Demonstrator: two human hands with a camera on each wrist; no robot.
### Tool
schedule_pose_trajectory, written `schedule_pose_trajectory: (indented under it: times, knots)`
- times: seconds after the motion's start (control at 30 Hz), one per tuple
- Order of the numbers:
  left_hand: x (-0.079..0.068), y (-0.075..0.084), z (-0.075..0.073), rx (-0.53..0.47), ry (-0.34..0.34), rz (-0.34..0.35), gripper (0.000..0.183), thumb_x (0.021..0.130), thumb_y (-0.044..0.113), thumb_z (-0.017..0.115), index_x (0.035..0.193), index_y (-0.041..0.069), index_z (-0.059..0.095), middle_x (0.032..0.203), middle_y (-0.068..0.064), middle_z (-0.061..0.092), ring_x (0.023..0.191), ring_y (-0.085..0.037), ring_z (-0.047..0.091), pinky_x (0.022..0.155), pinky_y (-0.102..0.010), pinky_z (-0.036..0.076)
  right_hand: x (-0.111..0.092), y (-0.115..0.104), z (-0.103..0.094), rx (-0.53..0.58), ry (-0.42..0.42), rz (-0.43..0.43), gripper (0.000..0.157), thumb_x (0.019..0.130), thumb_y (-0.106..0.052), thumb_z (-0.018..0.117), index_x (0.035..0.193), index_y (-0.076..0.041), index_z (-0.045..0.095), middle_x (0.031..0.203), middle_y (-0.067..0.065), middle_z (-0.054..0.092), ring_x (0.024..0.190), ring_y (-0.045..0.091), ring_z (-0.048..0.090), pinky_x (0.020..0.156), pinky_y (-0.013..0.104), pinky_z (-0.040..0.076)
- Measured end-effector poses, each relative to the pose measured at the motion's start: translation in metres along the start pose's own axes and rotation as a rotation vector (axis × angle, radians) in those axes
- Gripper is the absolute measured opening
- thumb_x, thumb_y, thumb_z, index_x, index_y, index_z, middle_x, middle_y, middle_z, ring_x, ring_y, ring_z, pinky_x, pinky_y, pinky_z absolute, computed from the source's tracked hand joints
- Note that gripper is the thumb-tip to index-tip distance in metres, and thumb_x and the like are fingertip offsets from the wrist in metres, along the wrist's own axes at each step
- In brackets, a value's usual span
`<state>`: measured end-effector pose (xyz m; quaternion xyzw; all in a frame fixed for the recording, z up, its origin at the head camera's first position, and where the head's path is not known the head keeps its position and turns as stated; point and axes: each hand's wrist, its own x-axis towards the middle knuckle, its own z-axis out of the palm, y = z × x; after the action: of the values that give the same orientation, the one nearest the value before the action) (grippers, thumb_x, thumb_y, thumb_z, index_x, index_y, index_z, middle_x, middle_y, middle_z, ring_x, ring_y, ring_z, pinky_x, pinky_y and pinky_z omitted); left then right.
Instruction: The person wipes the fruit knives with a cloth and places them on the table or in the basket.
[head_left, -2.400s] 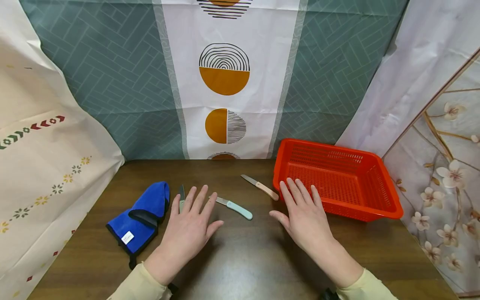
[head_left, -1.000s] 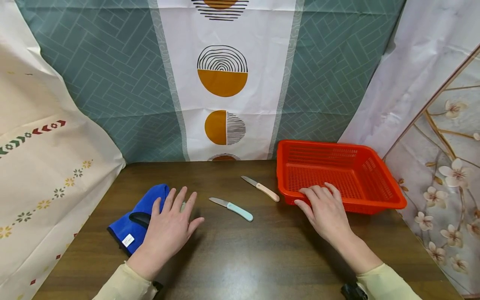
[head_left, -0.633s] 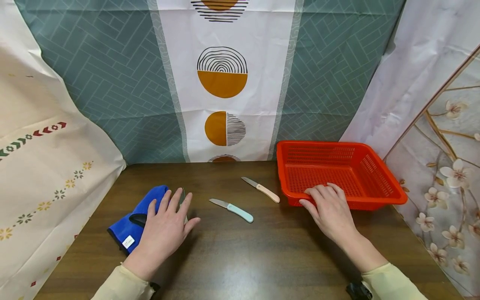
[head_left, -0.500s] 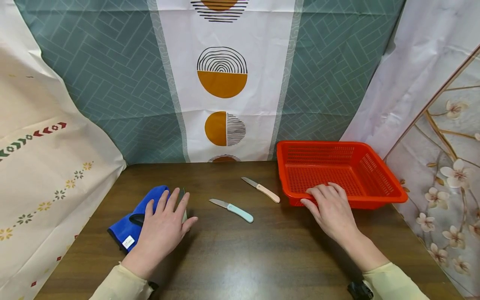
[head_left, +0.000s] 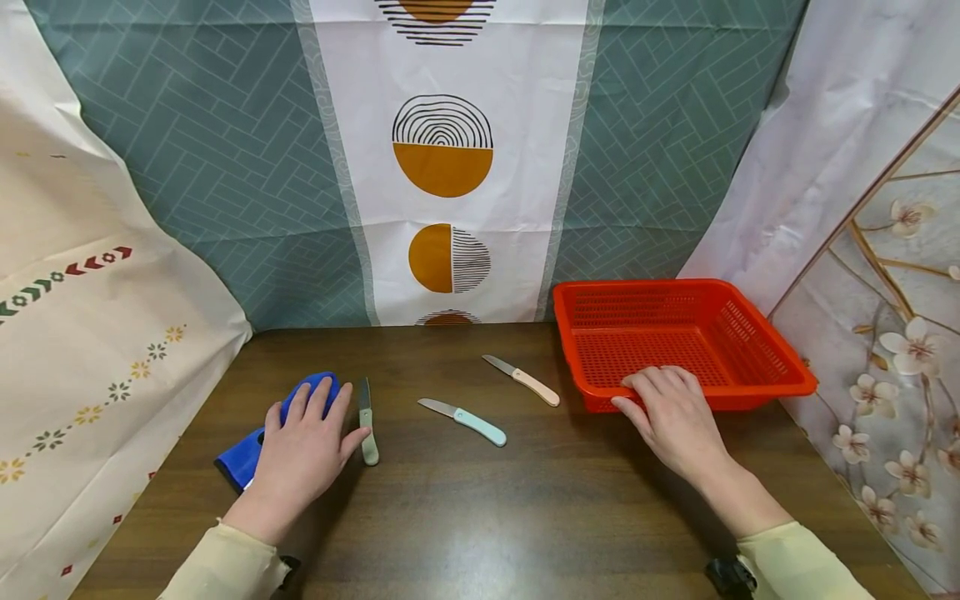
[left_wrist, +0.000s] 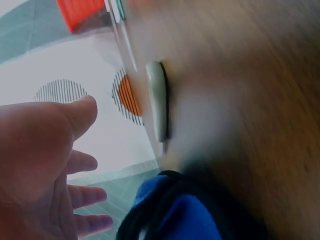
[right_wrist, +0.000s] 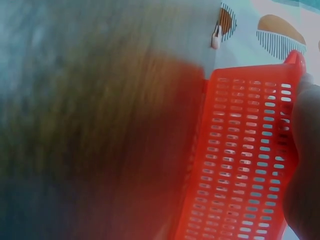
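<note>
My left hand (head_left: 300,450) is over a blue mitt (head_left: 242,458) with black trim, fingers spread and nearly straight. In the left wrist view the hand shows apart from the mitt (left_wrist: 190,220), with nothing in it. Just right of it lies a green-handled knife (head_left: 367,425), blade pointing away. My right hand (head_left: 671,425) grips the near rim of a red perforated plastic basket (head_left: 757,392), fingers hooked over the edge and thumb outside. The right wrist view shows the basket's slotted side (right_wrist: 235,150) beside the thumb. Inside, the basket is bare.
A knife with a light blue handle (head_left: 480,427) lies mid-table. Behind it, left of the basket, is a peach-handled knife (head_left: 534,387). All three blades are unfolded. Patterned cloth (head_left: 480,192) hangs along the table's back edge and both sides.
My left hand has moved left, uncovering the green knife and covering much of the mitt. My right hand has taken hold of the basket's rim, and the basket has turned slightly, its front right corner farther back.
</note>
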<state>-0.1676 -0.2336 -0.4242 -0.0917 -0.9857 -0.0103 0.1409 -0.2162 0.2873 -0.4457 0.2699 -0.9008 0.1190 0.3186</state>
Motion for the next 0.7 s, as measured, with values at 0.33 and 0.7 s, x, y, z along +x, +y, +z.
schedule_pose_trajectory:
  times: [0.33, 0.7]
  knots:
    - [0.0, -0.011, 0.003, 0.006, -0.038, -0.034, 0.075, 0.106, 0.05, 0.071, 0.162, 0.004, 0.052, 0.163, -0.034, 0.046, 0.151, -0.059, 0.038, 0.113, -0.085, 0.03, -0.003, 0.009, -0.002, -0.008, -0.038, -0.006, 0.031, 0.094, -0.025, 0.086, 0.113, -0.007, 0.071, 0.106, 0.011, 0.07, 0.104, 0.038, 0.065, 0.106, 0.058, 0.043]
    - [-0.003, -0.025, 0.008, 0.029, -0.007, -0.045, 0.075, 0.106, 0.052, 0.071, 0.159, 0.002, 0.055, 0.159, -0.034, 0.049, 0.146, -0.058, 0.044, 0.107, -0.083, 0.036, -0.005, 0.014, -0.003, -0.006, -0.05, -0.016, 0.032, 0.096, -0.029, 0.084, 0.114, -0.007, 0.071, 0.108, 0.011, 0.071, 0.105, 0.038, 0.065, 0.107, 0.059, 0.043]
